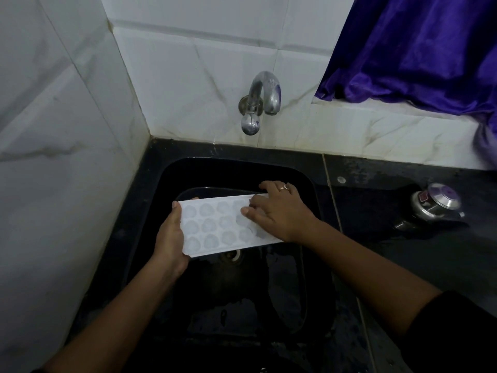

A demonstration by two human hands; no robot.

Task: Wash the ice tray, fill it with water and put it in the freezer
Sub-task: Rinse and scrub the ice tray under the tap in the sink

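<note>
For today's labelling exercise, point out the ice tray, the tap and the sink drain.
ice tray (212, 226), head view, middle row of its moulds.
tap (263, 78), head view, top of its curved spout.
sink drain (233, 256), head view, metal ring below the tray.
</note>
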